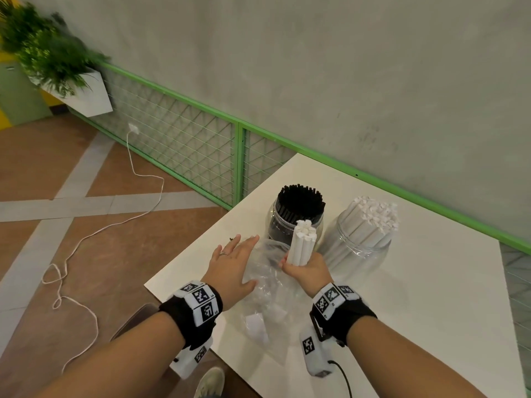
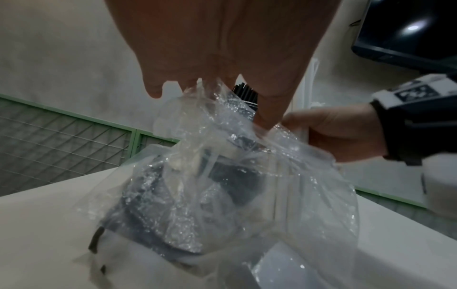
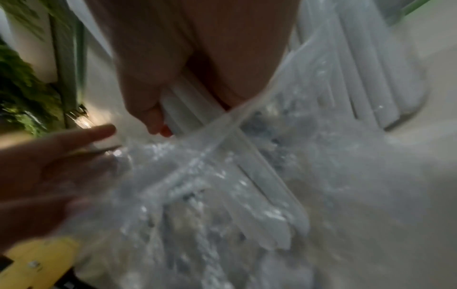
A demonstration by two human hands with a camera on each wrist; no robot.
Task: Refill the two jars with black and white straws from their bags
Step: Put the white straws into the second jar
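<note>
A: White desk [image 1: 402, 297] first, the biggest thing here. On it, side by side near the far edge, stand two clear jars: the white jar [image 1: 359, 239] on the right, packed with white straws, and the black jar [image 1: 290, 222] on the left, full of black ones.

B: And the bag?

A: A clear bag [image 1: 267, 285] lies crumpled on the desk just in front of the jars, between the two hands. A few white straws seem to be left in it, though the right wrist view is too blurred to count them.

B: Which step is this, do you think?

A: The white refill, and late in it, I'd judge. The right hand [image 1: 309, 271] has its grip curled tight round a bundle [image 1: 302, 242] of white straws, held upright above the bag's mouth, in front of the black jar and just left of the white one.

B: So the next move?

A: Carry the bundle right and lower it into the white jar. That jar looks crowded, so the ends will likely need steering into a gap.

B: The left hand?

A: The left hand [image 1: 232, 262] is flat, palm down, fingers straight and spread, resting on the bag's left side. It holds nothing.
</note>
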